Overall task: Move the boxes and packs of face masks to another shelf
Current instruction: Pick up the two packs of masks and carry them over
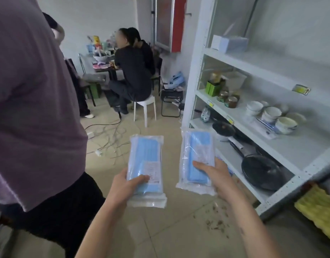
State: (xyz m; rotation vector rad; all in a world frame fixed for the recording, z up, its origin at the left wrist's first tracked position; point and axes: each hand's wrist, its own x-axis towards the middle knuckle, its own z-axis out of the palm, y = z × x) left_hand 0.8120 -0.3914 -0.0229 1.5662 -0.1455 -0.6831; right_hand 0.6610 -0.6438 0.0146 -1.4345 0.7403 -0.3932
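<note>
My left hand [126, 185] grips a clear plastic pack of blue face masks [144, 161] by its near end, thumb on top. My right hand [215, 173] holds a second pack of blue masks [196, 155] the same way. Both packs are held out over the tiled floor, side by side and apart. A white and pale blue box [229, 43] stands on the upper board of the white metal shelf unit [272, 73] to the right.
A person in a purple top [30, 108] stands close on the left. Another person in black [136, 71] sits on a white stool [144, 108] at a table behind. Cables lie on the floor. Lower shelves hold jars, bowls [272, 114] and black pans [261, 170].
</note>
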